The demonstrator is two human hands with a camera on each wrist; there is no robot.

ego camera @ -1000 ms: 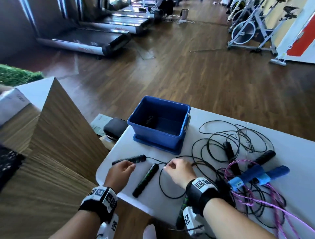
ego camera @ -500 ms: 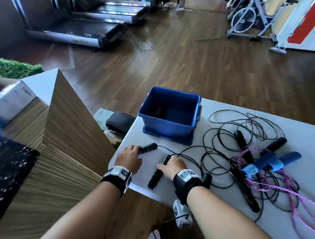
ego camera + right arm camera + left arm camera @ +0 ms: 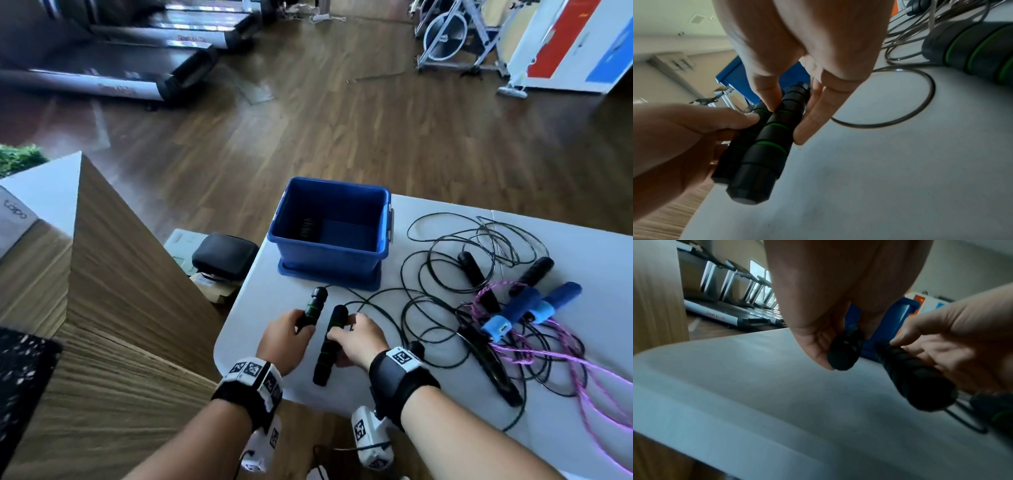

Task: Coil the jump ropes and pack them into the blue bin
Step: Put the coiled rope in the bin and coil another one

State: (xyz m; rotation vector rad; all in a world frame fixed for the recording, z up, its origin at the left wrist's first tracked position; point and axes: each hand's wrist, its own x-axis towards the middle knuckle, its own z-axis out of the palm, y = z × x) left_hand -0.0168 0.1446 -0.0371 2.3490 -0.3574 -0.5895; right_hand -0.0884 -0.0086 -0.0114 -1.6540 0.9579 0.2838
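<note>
Two black foam handles with green rings, joined by a thin black rope, lie close together near the white table's point(image 3: 260, 373) front left corner. My left hand point(image 3: 301, 325) grips the left handle point(image 3: 314, 305); its butt end point(image 3: 841, 358) shows below the curled fingers point(image 3: 813, 344). My right hand point(image 3: 342, 334) pinches the right handle point(image 3: 329, 349) between thumb point(image 3: 766, 94) and fingers point(image 3: 813, 116). In the right wrist view both handles point(image 3: 764, 149) lie side by side. The blue bin point(image 3: 329, 250) stands just beyond, with something dark coiled inside.
To the right lies a tangle of black rope point(image 3: 445, 274), more black handles point(image 3: 489, 366), and a pink rope with blue handles point(image 3: 520, 308). A wooden box point(image 3: 102, 308) stands left of the table, a black case point(image 3: 222, 253) beside it. Treadmills and an exercise bike stand further off.
Both hands have closed on the two black handles. The left handle swung from lying crosswise to pointing towards the bin, beside the right one.
</note>
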